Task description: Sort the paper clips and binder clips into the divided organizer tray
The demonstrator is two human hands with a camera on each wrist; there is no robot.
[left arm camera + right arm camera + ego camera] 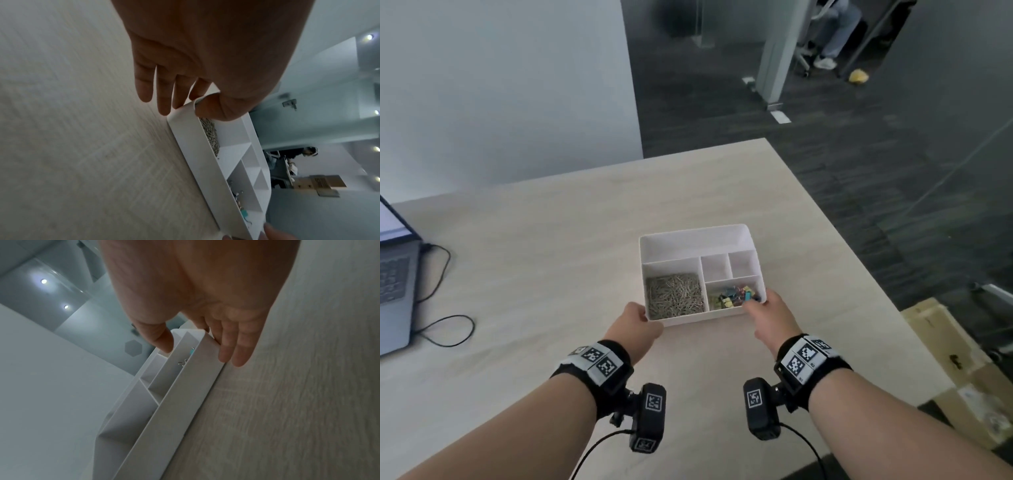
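A white divided organizer tray (693, 233) stands on the pale wooden table (551, 240). Silver paper clips (675, 294) fill its near-left compartment, and coloured binder clips (734, 297) lie in the near-right one. The other compartments look empty. My left hand (640, 318) pinches the near-left corner; in the left wrist view the thumb of the left hand (191, 100) is inside the tray (197, 155) above the paper clips (211, 134), with the fingers outside. My right hand (760, 308) pinches the near-right corner. There the right hand (195, 344) has its thumb inside the tray (185, 394) and its fingers on the outer wall.
A laptop (393, 274) with a black cable (441, 308) sits at the table's left edge. The table's right edge drops to dark floor, where a cardboard box (955, 370) lies. A seated person's legs (835, 31) show far behind.
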